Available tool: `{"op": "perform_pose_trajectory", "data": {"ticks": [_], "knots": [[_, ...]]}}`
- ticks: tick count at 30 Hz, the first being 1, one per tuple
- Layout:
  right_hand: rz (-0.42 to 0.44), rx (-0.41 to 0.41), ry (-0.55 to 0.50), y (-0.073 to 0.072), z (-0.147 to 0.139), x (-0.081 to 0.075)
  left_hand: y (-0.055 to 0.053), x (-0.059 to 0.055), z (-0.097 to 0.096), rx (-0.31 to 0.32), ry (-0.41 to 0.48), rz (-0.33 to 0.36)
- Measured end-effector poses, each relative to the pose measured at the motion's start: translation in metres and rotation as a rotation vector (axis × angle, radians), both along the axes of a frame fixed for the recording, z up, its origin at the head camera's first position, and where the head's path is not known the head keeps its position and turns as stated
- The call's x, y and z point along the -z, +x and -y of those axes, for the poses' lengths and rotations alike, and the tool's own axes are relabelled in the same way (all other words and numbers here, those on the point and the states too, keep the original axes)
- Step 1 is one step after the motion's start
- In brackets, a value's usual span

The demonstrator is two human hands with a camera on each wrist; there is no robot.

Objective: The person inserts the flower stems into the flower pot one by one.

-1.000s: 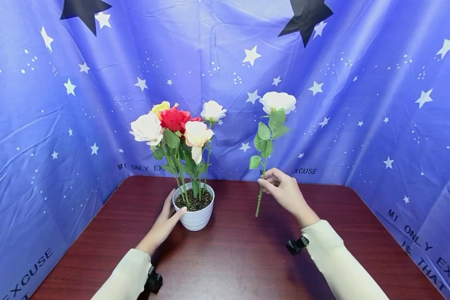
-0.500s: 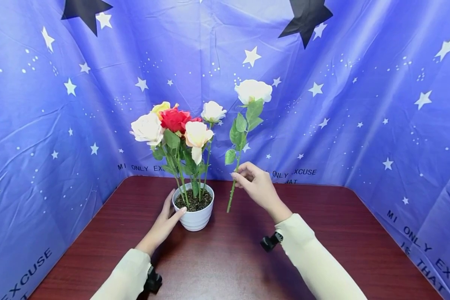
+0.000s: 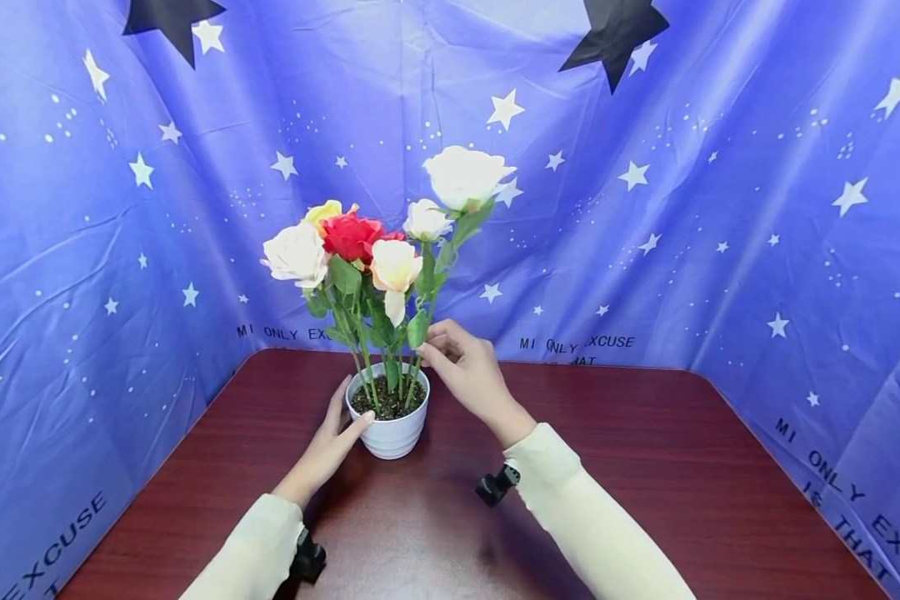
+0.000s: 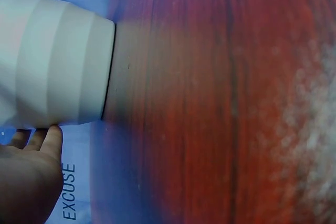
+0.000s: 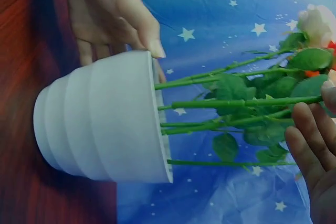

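Observation:
My left hand [image 3: 332, 443] grips the side of a white ribbed flowerpot [image 3: 393, 438], its thumb at the rim and fingers round the left side. Several roses stand in the pot's dark soil: a red rose [image 3: 351, 237], a yellow one [image 3: 322, 214], a peach one [image 3: 395, 267] and white ones. Between thumb and fingers, my right hand [image 3: 474, 373] pinches the stem of a large white rose [image 3: 468, 177], tilted with its bloom up and to the right, above the others. In the right wrist view, that rose's green stem [image 5: 247, 102] has its lower end at the pot's mouth.
The pot stands on a dark red wooden table [image 3: 607, 467] with rounded back corners. Behind and at both sides hangs a blue cloth [image 3: 720, 208] with stars and lettering. Each wrist carries a small black camera [image 3: 497, 485].
My right hand has carried the white rose leftward from the right of the table to the pot, and its stem end is now over the soil. My left hand has stayed on the pot.

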State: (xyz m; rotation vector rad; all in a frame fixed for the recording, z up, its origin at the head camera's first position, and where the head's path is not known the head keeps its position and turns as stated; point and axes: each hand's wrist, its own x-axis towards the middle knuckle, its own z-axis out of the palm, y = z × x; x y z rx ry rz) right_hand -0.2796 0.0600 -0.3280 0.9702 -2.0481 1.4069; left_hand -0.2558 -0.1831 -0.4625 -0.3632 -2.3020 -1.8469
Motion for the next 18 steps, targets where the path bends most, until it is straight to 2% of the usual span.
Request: {"op": "perform_pose_trajectory", "data": {"ticks": [5,12,18], "knots": [[-0.047,0.0,0.057,-0.003,0.008,0.01,0.0,0.0,-0.001,-0.009,-0.002,0.0],[-0.033,0.024,0.094,-0.009,0.014,0.024,-0.001,0.0,-0.001,-0.015,-0.018,0.011],[-0.023,0.036,0.124,-0.012,0.017,0.029,-0.001,0.0,0.0,-0.022,-0.018,0.01]]}}
